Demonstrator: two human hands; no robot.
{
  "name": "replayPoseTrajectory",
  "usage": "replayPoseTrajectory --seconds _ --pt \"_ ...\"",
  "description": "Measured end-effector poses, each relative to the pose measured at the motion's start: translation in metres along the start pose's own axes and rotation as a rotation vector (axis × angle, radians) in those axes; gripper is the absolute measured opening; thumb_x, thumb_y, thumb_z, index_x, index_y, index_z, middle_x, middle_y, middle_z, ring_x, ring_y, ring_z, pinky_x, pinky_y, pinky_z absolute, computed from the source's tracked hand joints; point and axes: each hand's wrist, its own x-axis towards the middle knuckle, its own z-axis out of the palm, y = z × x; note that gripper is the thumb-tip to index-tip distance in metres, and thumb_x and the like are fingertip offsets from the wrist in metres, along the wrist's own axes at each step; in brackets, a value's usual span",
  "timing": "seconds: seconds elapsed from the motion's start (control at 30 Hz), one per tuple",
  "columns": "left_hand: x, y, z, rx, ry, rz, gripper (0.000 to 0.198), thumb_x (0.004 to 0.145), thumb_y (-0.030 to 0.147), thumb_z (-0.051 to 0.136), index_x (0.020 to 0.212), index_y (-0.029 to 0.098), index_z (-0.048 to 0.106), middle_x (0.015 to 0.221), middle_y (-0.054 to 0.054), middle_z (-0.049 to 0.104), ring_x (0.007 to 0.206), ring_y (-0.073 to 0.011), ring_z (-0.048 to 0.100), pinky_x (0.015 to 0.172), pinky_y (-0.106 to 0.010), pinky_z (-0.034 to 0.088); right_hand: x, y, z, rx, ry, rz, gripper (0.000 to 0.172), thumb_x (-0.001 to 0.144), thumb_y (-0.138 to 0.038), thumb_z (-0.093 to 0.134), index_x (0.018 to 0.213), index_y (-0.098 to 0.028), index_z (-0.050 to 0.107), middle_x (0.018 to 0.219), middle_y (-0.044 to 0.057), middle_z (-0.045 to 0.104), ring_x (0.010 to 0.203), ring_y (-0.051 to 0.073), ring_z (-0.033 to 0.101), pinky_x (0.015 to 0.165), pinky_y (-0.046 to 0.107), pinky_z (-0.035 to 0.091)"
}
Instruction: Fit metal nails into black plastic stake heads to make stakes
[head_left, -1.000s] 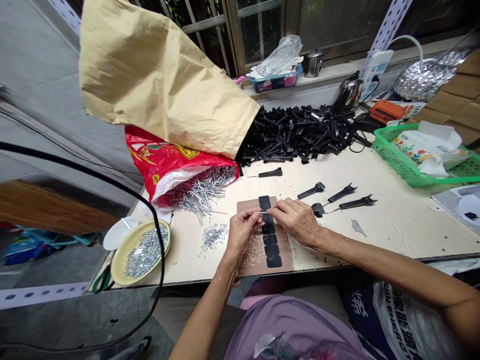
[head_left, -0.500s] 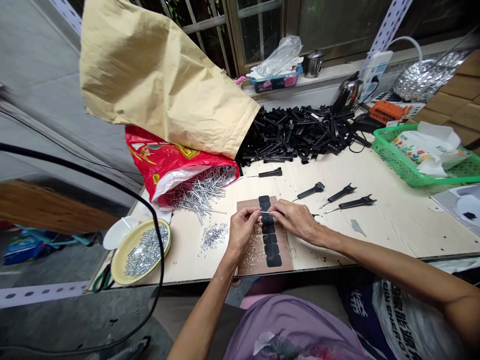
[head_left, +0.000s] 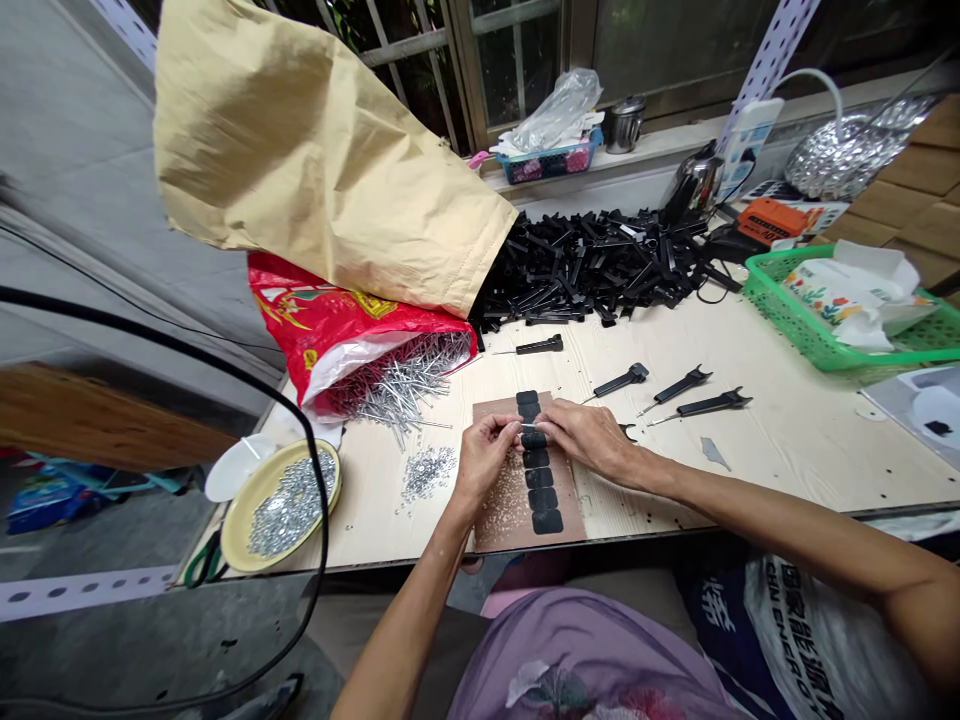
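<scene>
Over a brown board with a column of black rounded pads, my two hands meet fingertip to fingertip. My left hand is closed in a pinch at one end of a thin silvery pin. Pinching the other end is my right hand, its fingers partly hiding the pin. Small metal pieces lie loose to the left of the board. Black-handled tools with metal shafts rest to the right, and another black-handled tool lies behind the board.
A red bag spills long metal pins under a tan sack. Black plastic parts are heaped at the back. A yellow bowl of small metal pieces sits left, near a black cable. A green basket stands right.
The view has shifted very slightly. Both hands stay at the same spot over the board with the pin between them; little else differs.
</scene>
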Motion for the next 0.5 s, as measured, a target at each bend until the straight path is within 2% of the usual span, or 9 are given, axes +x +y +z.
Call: replayPoseTrajectory --seconds 0.1,0.23,0.37,0.5 --pt "0.0008 -0.0005 -0.0003 0.019 -0.004 0.003 0.028 0.072 0.036 0.069 0.087 0.013 0.067 0.072 -0.002 0.064 0.057 -0.01 0.058 0.058 -0.023 0.048 0.0001 -0.0003 0.0014 -0.03 0.028 -0.027 0.02 0.095 -0.032 0.042 0.098 -0.019 0.058 0.094 0.003 0.06 0.076 0.012 0.055 0.06 0.022 0.034" --pt "0.0009 -0.0019 -0.0016 0.059 -0.034 0.002 0.028 0.073 0.037 0.067 0.088 0.013 0.067 0.068 -0.002 0.063 0.058 -0.0109 0.058 0.059 -0.024 0.048 -0.0003 0.0005 0.0053 -0.14 0.044 -0.051 0.026 0.095 -0.032 0.039 0.088 -0.018 0.059 0.086 0.004 0.061 0.076 0.014 0.055 0.062 0.024 0.034" --pt "0.0 0.0006 -0.0025 0.084 -0.041 0.0 0.028 0.073 0.037 0.068 0.087 0.013 0.068 0.066 -0.001 0.062 0.057 -0.0113 0.058 0.057 -0.024 0.047 -0.0003 0.0043 0.0053 0.044 -0.042 0.0 0.022 0.095 -0.033 0.04 0.092 -0.019 0.057 0.084 0.002 0.06 0.07 0.012 0.054 0.058 0.022 0.034" --pt "0.0009 0.0043 -0.0019 0.077 -0.046 -0.015 0.027 0.071 0.036 0.069 0.085 0.012 0.069 0.068 -0.002 0.064 0.056 -0.0105 0.057 0.057 -0.023 0.047 -0.0008 0.0069 0.0053 0.132 -0.032 -0.053 0.017 0.093 -0.027 0.043 0.097 -0.018 0.056 0.093 0.004 0.057 0.076 0.012 0.054 0.061 0.022 0.039"
